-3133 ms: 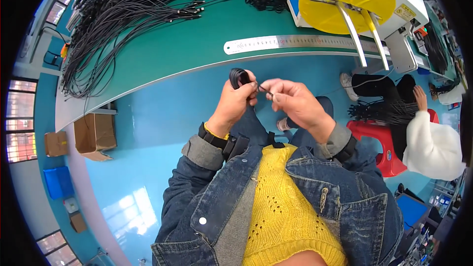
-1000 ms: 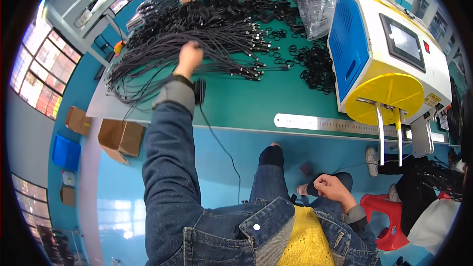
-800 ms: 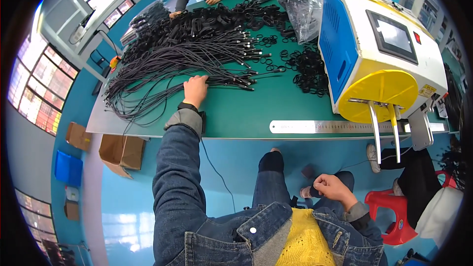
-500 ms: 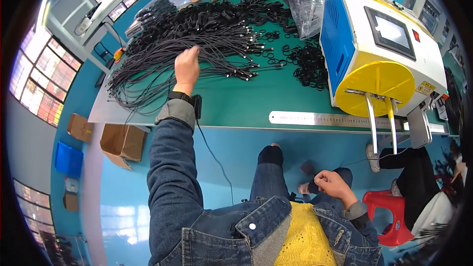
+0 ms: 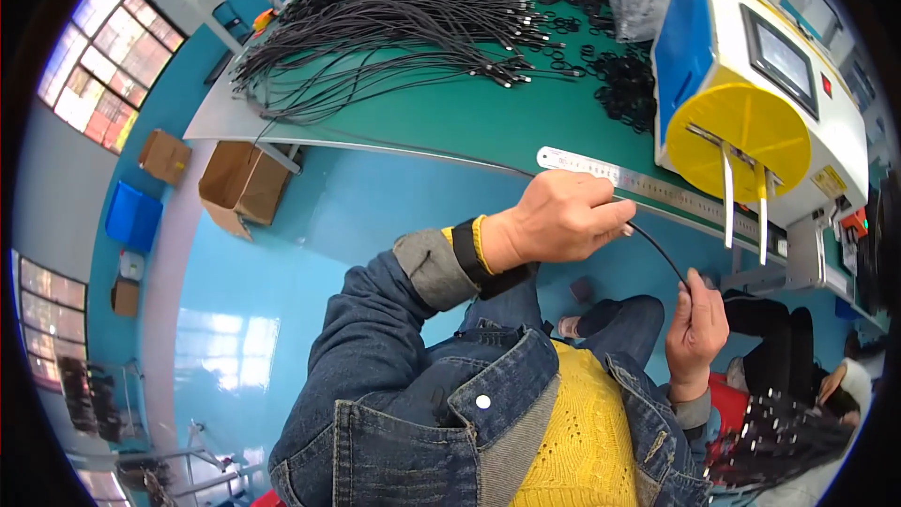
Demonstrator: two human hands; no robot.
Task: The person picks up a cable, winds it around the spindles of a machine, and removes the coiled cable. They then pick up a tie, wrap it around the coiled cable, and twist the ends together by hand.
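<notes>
A black cable [image 5: 660,246] spans the short gap between my two hands, in front of the table edge. My left hand [image 5: 568,216] is closed round it. Its other length trails back to the left along the table's front edge. Lower and to the right, my right hand [image 5: 696,324] pinches the cable between thumb and fingers. The cable's end at the right hand is hidden by the fingers. On the table lies a spread bundle of black cables [image 5: 404,23] with silvery connector ends toward the right.
A white and blue machine [image 5: 718,47] with a yellow disc [image 5: 746,131] and two prongs stands at the right. A steel ruler [image 5: 582,166] lies along the front edge of the green table [image 5: 404,117]. Black cable rings [image 5: 629,84] lie by the machine. Cardboard box [image 5: 244,183] on the floor.
My left hand has come from the cable bundle to the front right, drawing a cable along. My right hand has risen and now grips that cable too. The view has shifted.
</notes>
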